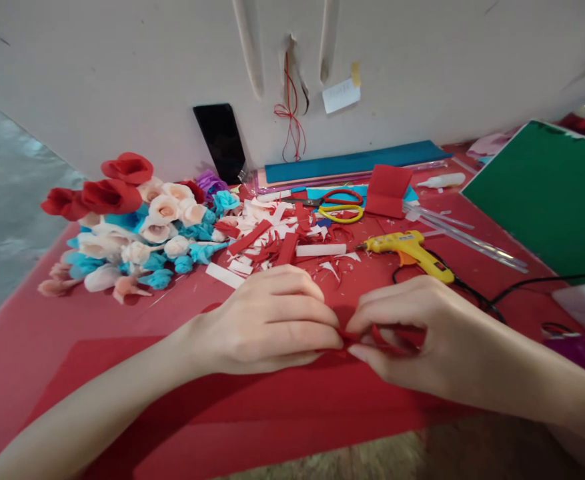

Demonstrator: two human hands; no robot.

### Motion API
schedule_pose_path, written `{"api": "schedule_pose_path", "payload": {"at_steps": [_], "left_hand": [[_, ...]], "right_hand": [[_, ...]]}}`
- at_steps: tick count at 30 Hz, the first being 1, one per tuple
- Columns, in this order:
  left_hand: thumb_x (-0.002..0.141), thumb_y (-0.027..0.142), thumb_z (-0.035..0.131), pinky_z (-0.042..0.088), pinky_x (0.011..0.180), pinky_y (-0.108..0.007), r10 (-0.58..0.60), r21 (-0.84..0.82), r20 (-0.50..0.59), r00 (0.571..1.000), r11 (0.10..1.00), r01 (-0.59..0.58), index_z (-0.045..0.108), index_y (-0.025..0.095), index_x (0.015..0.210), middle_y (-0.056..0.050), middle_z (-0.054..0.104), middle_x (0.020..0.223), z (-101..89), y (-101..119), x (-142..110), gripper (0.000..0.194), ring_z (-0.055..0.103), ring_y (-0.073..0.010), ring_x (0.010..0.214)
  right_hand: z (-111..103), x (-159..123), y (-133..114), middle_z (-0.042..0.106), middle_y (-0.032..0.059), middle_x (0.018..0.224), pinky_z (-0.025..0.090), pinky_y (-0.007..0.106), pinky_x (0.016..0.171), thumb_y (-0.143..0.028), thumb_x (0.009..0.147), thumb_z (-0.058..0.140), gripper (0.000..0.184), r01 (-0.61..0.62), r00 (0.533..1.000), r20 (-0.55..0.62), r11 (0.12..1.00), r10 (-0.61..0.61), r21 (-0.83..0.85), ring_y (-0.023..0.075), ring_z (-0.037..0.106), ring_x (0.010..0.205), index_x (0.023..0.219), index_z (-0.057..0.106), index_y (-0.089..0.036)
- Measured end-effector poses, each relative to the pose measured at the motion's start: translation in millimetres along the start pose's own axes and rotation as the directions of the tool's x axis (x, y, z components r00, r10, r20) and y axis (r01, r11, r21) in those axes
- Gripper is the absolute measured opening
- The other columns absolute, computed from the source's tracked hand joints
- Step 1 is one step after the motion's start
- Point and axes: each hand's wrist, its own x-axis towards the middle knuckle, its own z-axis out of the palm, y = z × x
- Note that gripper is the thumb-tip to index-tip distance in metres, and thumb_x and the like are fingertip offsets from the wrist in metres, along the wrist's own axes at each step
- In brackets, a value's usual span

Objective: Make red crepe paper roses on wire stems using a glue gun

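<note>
Both my hands meet near the middle front of the table. The fingers of my left hand [277, 323] are curled and closed on one end of a small piece of red crepe paper [385, 340]. My right hand [412, 327] pinches the same piece between thumb and fingers, close beside the left fingertips. Part of the paper curves up inside my right palm; the rest is hidden by the fingers. Under my hands and forearms lies a wide red paper sheet [272, 400] at the table's front edge.
Paper flowers [162, 227] are heaped at the left. Beyond my hands lie paper scraps [272, 233], scissors [342, 203], a yellow glue gun [412, 252] with a black cord, and a folded red paper [387, 191]. A phone [221, 141] leans on the wall; a green board [547, 200] stands right.
</note>
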Motion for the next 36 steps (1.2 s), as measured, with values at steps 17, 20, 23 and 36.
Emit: {"api": "schedule_pose_path", "payload": {"at_steps": [17, 20, 23, 36], "left_hand": [[0.075, 0.015, 0.062, 0.051, 0.066, -0.031, 0.018, 0.045, 0.000, 1.000, 0.999, -0.018, 0.065, 0.009, 0.082, -0.009, 0.071, 0.081, -2.0, -0.5, 1.4, 0.009, 0.058, -0.0186, 0.073], [0.075, 0.015, 0.063, 0.051, 0.067, -0.030, 0.038, 0.069, -0.008, 0.999, 0.997, -0.037, 0.065, 0.009, 0.080, -0.008, 0.071, 0.081, -2.9, 0.6, 2.2, 0.007, 0.059, -0.0177, 0.074], [0.074, 0.011, 0.064, 0.051, 0.070, -0.030, 0.056, 0.110, 0.022, 0.998, 0.992, -0.058, 0.065, 0.011, 0.080, -0.007, 0.072, 0.084, -5.4, 2.9, 3.6, 0.006, 0.060, -0.0168, 0.075], [0.086, 0.011, 0.047, 0.049, 0.076, -0.029, 0.077, 0.196, -0.057, 0.995, 0.978, -0.064, 0.064, 0.012, 0.084, -0.005, 0.070, 0.086, 2.4, 4.5, -4.4, 0.017, 0.060, -0.0145, 0.078]], "right_hand": [[-3.0, -2.4, -0.3, 0.053, -0.0046, 0.063, 0.033, 0.019, 0.053, -0.020, 0.080, 0.053, 0.011, 0.003, 1.000, 0.021, 0.998, -0.002, -0.055, 0.0049, 0.043, 0.053, 0.084, 0.063, -0.018], [-5.0, -0.6, -0.7, 0.053, -0.0043, 0.063, 0.034, 0.018, 0.054, -0.024, 0.083, 0.052, 0.012, 0.007, 1.000, 0.030, 1.000, -0.006, -0.026, 0.0047, 0.042, 0.052, 0.083, 0.062, -0.018], [-4.6, 1.3, 0.3, 0.053, -0.0037, 0.063, 0.035, 0.017, 0.054, -0.026, 0.085, 0.051, 0.015, 0.010, 0.999, 0.041, 1.000, -0.010, 0.003, 0.0045, 0.042, 0.052, 0.080, 0.061, -0.017], [1.0, 0.9, 3.3, 0.055, -0.0030, 0.063, 0.034, 0.018, 0.052, -0.023, 0.084, 0.051, 0.014, -0.005, 1.000, -0.003, 1.000, 0.005, 0.029, 0.0053, 0.042, 0.053, 0.080, 0.062, -0.016]]}}
